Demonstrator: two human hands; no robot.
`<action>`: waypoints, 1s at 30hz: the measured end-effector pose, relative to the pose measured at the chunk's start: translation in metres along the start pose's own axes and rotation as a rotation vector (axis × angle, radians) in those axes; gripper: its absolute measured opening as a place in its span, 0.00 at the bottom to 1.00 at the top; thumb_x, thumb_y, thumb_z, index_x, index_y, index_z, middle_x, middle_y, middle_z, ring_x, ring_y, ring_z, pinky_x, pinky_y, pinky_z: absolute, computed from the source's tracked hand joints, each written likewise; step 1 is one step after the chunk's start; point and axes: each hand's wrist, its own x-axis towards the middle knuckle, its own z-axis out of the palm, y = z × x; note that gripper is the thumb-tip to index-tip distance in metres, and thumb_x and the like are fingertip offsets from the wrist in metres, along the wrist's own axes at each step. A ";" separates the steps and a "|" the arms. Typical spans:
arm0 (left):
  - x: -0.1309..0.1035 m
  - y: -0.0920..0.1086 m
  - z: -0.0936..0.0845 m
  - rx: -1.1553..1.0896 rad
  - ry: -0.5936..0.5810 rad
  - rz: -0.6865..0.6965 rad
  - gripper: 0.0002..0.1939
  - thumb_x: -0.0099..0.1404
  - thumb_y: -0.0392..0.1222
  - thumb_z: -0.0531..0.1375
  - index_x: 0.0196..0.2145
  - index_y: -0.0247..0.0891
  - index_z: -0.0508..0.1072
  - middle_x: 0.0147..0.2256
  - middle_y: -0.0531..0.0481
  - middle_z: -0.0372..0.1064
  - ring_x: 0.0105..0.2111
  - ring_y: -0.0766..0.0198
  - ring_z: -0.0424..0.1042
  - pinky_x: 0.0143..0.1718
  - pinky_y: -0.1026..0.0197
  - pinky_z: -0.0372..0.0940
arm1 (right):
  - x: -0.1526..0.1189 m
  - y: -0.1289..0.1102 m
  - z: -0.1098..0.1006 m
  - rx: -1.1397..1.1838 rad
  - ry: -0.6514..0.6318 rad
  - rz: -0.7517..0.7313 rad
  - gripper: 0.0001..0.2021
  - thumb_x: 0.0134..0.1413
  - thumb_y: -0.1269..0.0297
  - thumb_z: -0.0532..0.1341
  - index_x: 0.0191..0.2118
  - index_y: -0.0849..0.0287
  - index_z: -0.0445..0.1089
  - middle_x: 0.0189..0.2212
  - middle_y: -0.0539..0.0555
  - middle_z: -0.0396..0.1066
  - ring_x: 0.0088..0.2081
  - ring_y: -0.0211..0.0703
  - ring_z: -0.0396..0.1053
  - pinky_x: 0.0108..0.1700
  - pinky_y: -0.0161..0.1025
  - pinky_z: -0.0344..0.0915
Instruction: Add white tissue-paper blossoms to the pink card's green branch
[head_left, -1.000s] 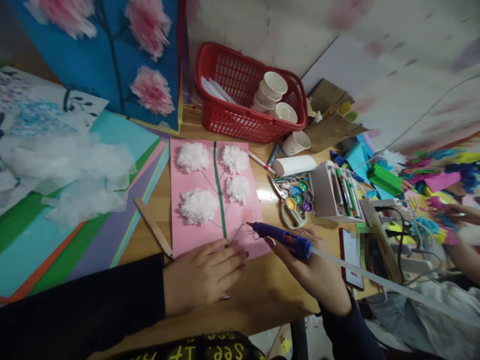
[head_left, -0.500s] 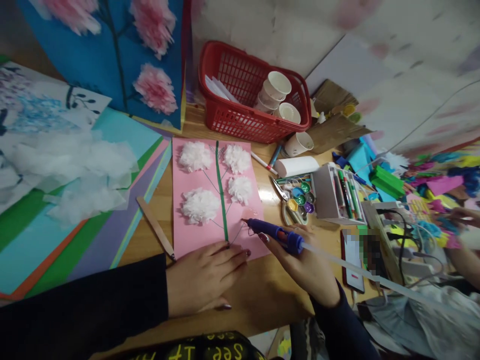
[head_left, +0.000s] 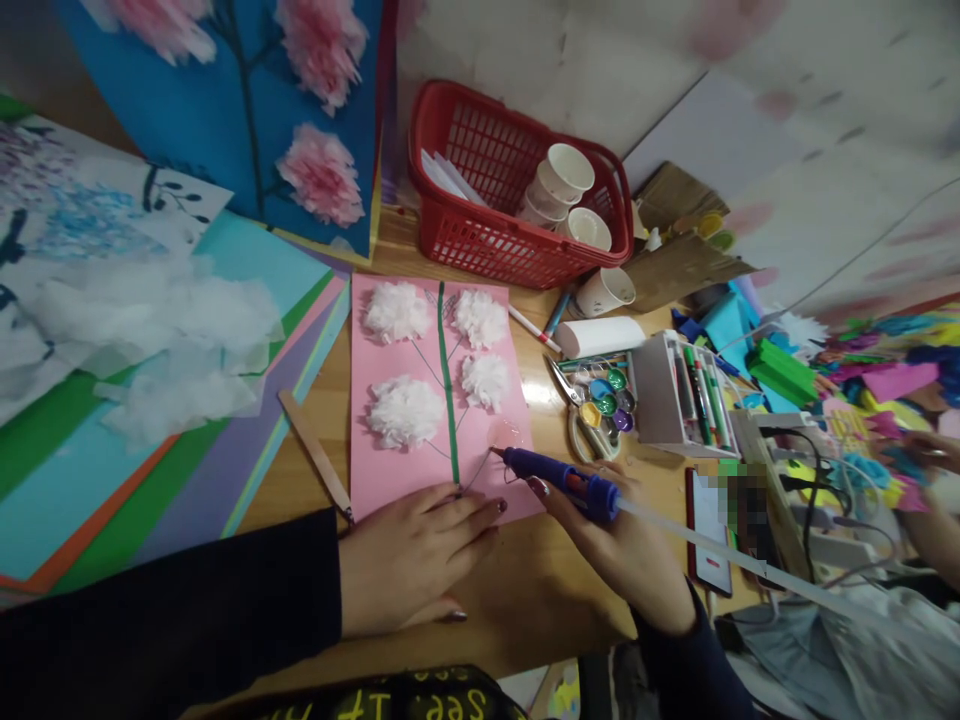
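Observation:
A pink sheet (head_left: 397,475) lies on the table with a green stem (head_left: 449,410) down its middle and thin drawn branches. Several white ruffled paper flowers (head_left: 405,412) sit on both sides of the stem. My left hand (head_left: 420,555) rests flat over the sheet's lower edge, fingers stretched out. My right hand (head_left: 622,550) is wrapped round a blue glue gun (head_left: 559,472), with a long translucent glue stick (head_left: 720,548) running out of its back. Its nozzle is close to the paper, beside a shiny patch of clear glue (head_left: 506,432) at the lower right.
Behind stands a red basket (head_left: 495,245) with paper cups. Scissors (head_left: 592,432), a paint palette (head_left: 606,400), a pen box (head_left: 679,395) and a phone (head_left: 709,530) are at right. A wooden stick (head_left: 315,450) and coloured sheets (head_left: 225,440) lie left. Another person's hand (head_left: 930,450) shows far right.
The whole view has shifted slightly. The glue gun's nozzle has moved a very little lower by the glue patch. My left hand stays in place on the sheet.

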 end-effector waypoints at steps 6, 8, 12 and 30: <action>-0.001 -0.001 -0.001 -0.055 -0.022 -0.008 0.31 0.65 0.58 0.54 0.58 0.34 0.61 0.60 0.45 0.60 0.59 0.56 0.57 0.57 0.54 0.48 | -0.003 0.001 -0.006 0.018 0.018 0.020 0.12 0.56 0.54 0.60 0.29 0.55 0.74 0.21 0.50 0.70 0.23 0.43 0.68 0.29 0.43 0.63; -0.001 -0.001 0.000 -0.063 -0.017 -0.011 0.31 0.65 0.58 0.54 0.58 0.34 0.61 0.60 0.44 0.60 0.59 0.56 0.57 0.57 0.54 0.48 | -0.003 0.001 -0.003 0.000 0.037 -0.016 0.12 0.56 0.54 0.59 0.29 0.54 0.73 0.20 0.50 0.70 0.23 0.43 0.68 0.30 0.44 0.63; 0.000 -0.001 -0.001 -0.067 -0.038 -0.012 0.31 0.66 0.58 0.53 0.59 0.35 0.60 0.60 0.44 0.59 0.59 0.56 0.56 0.58 0.54 0.47 | -0.005 0.004 0.000 -0.059 0.035 -0.023 0.16 0.56 0.52 0.59 0.22 0.54 0.67 0.18 0.50 0.67 0.23 0.44 0.67 0.30 0.45 0.62; -0.001 -0.001 0.000 -0.073 -0.035 -0.008 0.31 0.66 0.57 0.53 0.59 0.34 0.60 0.60 0.46 0.60 0.59 0.56 0.56 0.58 0.54 0.47 | -0.013 0.001 -0.003 -0.204 0.010 -0.097 0.16 0.55 0.56 0.60 0.21 0.56 0.60 0.16 0.46 0.61 0.23 0.39 0.62 0.39 0.44 0.59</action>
